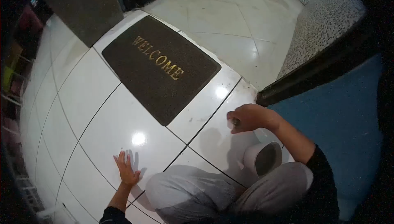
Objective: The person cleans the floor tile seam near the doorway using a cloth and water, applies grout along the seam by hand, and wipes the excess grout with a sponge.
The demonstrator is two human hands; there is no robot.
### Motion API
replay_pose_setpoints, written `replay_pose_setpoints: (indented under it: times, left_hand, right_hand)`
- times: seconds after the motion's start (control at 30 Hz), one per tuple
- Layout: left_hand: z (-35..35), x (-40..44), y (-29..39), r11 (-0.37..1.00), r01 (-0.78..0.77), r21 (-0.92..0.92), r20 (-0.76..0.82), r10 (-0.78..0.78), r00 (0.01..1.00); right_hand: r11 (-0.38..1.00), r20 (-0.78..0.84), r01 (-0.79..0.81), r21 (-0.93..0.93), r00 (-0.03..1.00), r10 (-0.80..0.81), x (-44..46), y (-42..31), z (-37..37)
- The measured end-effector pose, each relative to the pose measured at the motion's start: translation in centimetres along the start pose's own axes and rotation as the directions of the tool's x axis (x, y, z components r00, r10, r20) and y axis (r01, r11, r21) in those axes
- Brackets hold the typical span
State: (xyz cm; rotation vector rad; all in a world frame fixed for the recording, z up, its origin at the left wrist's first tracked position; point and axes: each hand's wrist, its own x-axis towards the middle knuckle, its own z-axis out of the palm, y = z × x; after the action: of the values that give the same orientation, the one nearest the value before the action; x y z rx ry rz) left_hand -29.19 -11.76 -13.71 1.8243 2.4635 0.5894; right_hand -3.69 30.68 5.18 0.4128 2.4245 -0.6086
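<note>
At the far left edge of the frame, dim clutter (9, 76) in pink and yellow-green was cut off by the dark lens border and could not be made out, and a dark panel (82, 10) ran out of the upper left. In the lower left, the left hand (128, 172) was open over the white tiled floor (94, 113), fingers spread; whether it touched was unclear. A dark mat (135, 72) lettered WELCOME lay at upper centre. Grey-clad legs (184, 191) filled the bottom centre, their lower parts cut off. Right of centre, the right hand (250, 118) had its fingers curled; a small dark spot showed between them, but whether they gripped anything could not be told. Just below it, a white container (249, 158) opened toward the lower right, its shadowed inside unreadable, its near edge close to the knee. Farther right stood a mosaic wall (324, 23) and a blue surface (340, 121), fading into black
</note>
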Motion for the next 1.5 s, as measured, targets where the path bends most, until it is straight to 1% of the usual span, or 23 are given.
replay_pose_setpoints:
  times: [0.13, 0.2, 0.27, 0.3, 0.37, 0.4, 0.47, 0.53, 0.6, 0.67, 0.73, 0.8, 0.87, 0.93, 0.97, 1.07, 1.13, 1.23, 1.3, 1.37, 1.4, 1.47, 1.5]
  left_hand:
    - [-0.1, 0.0, -0.3, 0.997, 0.047, 0.069, -0.004, -0.047, 0.999]
    - [-0.6, 0.2, -0.3, 0.994, 0.09, 0.056, 0.056, -0.093, 0.994]
    - [-0.5, 0.2, -0.4, 0.994, 0.102, 0.042, 0.031, -0.104, 0.994]
    - [-0.6, 0.3, -0.3, 0.997, 0.072, 0.038, 0.022, -0.073, 0.997]
    - [-0.8, 0.4, 0.0, 0.98, 0.198, 0.032, 0.023, -0.199, 0.98]
    - [-1.3, 0.7, 0.3, 0.985, 0.17, 0.022, 0.016, -0.17, 0.985]
    - [-2.2, 1.3, 0.7, 0.983, 0.18, 0.04, 0.098, -0.183, 0.978]
    - [-1.1, 1.0, 0.4, 0.991, 0.129, 0.029, 0.053, -0.131, 0.99]
    - [-1.6, 0.9, 0.5, 0.982, 0.18, 0.057, 0.077, -0.184, 0.98]
    - [-0.8, 0.4, 0.2, 0.992, 0.122, 0.04, 0.079, -0.125, 0.989]
    - [0.3, -0.3, -1.0, 0.985, 0.154, 0.079, 0.02, -0.156, 0.988]
    - [0.9, -0.2, -1.2, 0.981, 0.128, 0.148, -0.014, -0.127, 0.992]
    - [0.2, -0.2, -0.9, 0.988, 0.139, 0.061, 0.054, -0.143, 0.988]
    - [0.0, -0.5, -0.7, 0.993, 0.104, 0.06, -0.026, -0.103, 0.994]
    - [0.0, -0.4, -0.6, 0.989, 0.143, 0.037, -0.003, -0.143, 0.99]
    - [0.0, -0.4, -0.5, 0.991, 0.133, 0.015, -0.031, -0.132, 0.991]
    - [-0.8, -0.2, -0.1, 0.989, 0.143, -0.02, -0.006, -0.144, 0.99]
    - [-2.9, 1.6, 1.2, 0.981, 0.193, 0.007, 0.058, -0.193, 0.979]
    - [-1.7, 5.7, -1.7, 0.976, 0.161, -0.145, -0.221, -0.191, 0.956]
    - [-1.2, 9.4, -5.0, 0.951, 0.109, -0.289, -0.463, -0.239, 0.854]
    - [-3.3, 12.9, -4.7, 0.921, 0.167, -0.351, -0.51, -0.338, 0.791]
    - [-8.2, 18.7, -2.7, 0.782, 0.121, -0.611, -0.48, -0.488, 0.729]
    - [-9.4, 21.7, -2.3, 0.789, 0.045, -0.613, -0.525, -0.449, 0.724]
  right_hand:
    - [0.995, 0.092, -0.011, 0.101, 0.996, 0.002, 3.7, 1.6, -1.0]
    - [0.992, 0.139, -0.117, 0.036, 0.984, 0.111, 4.1, 2.5, -0.4]
    - [0.972, 0.197, -0.235, -0.022, 0.952, 0.235, 3.3, 3.0, 0.2]
    - [0.966, 0.177, -0.257, -0.013, 0.951, 0.255, 2.6, 2.8, 0.3]
    - [0.931, 0.182, -0.363, -0.041, 0.914, 0.364, 0.7, 2.1, 0.8]
    - [0.922, 0.166, -0.387, -0.031, 0.907, 0.386, -0.4, 2.0, 1.6]
    - [0.854, 0.118, -0.519, -0.021, 0.847, 0.518, -2.8, 1.4, 3.1]
    - [0.79, 0.071, -0.612, 0.019, 0.789, 0.61, -7.3, -1.0, 2.5]
    - [0.753, -0.043, -0.642, 0.144, 0.756, 0.653, -11.8, -2.5, 4.8]
    - [0.594, 0.028, -0.767, 0.244, 0.618, 0.786, -16.7, -3.3, 5.2]
    - [0.483, -0.292, -0.774, 0.41, 0.391, 0.873, -21.9, -6.1, 5.7]
    - [0.419, -0.388, -0.775, 0.473, 0.243, 0.889, -26.0, -9.1, 5.7]
    - [0.399, -0.377, -0.762, 0.51, 0.219, 0.9, -28.9, -10.5, 6.8]
    - [0.404, -0.367, -0.753, 0.519, 0.231, 0.901, -30.7, -11.2, 6.1]
    - [0.397, -0.386, -0.744, 0.538, 0.201, 0.9, -31.1, -11.7, 5.9]
    - [0.369, -0.397, -0.725, 0.581, 0.143, 0.906, -32.4, -13.9, 5.4]
    - [0.304, -0.362, -0.758, 0.576, 0.097, 0.927, -34.0, -14.7, 5.0]
    - [0.311, -0.449, -0.802, 0.509, 0.06, 0.891, -36.8, -13.3, 4.9]
    - [0.315, -0.471, -0.814, 0.489, 0.058, 0.88, -38.6, -13.2, 4.3]
    - [0.302, -0.371, -0.808, 0.505, 0.112, 0.922, -38.9, -13.7, 2.5]
    - [0.304, -0.367, -0.81, 0.501, 0.119, 0.923, -38.8, -13.6, 1.9]
    - [0.307, -0.307, -0.752, 0.583, 0.147, 0.94, -38.1, -13.1, 0.4]
    - [0.319, -0.316, -0.752, 0.577, 0.155, 0.936, -37.3, -12.4, -0.3]
